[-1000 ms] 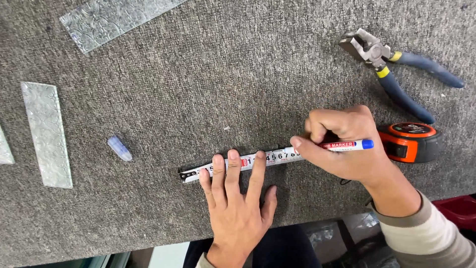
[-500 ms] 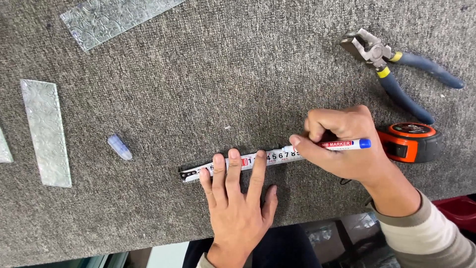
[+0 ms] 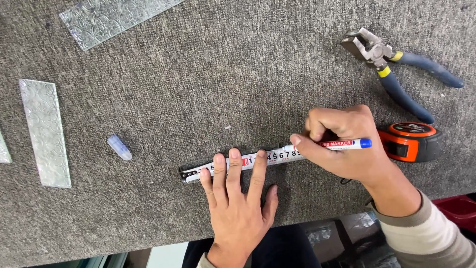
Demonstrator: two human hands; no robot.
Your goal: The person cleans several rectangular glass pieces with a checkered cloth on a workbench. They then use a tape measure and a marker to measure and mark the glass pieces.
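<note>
We press our left hand [image 3: 237, 198] flat, fingers [image 3: 233, 171] spread and holding nothing, on the white steel blade of the tape measure [image 3: 277, 157], pinning it to the grey carpeted table [image 3: 208, 89]. Our right hand [image 3: 342, 146] is closed around a white marker pen with a blue end [image 3: 342, 144], its tip at the blade's upper edge, though we cannot quite tell whether it touches. The blade is thin, springy and slick, best held flat near the mark. The orange and black tape case [image 3: 410, 142] lies just beside the right hand; blue-handled pliers [image 3: 396, 72], patterned clear glass strips [image 3: 44, 131] and a small pale cap [image 3: 119, 147] lie well apart.
</note>
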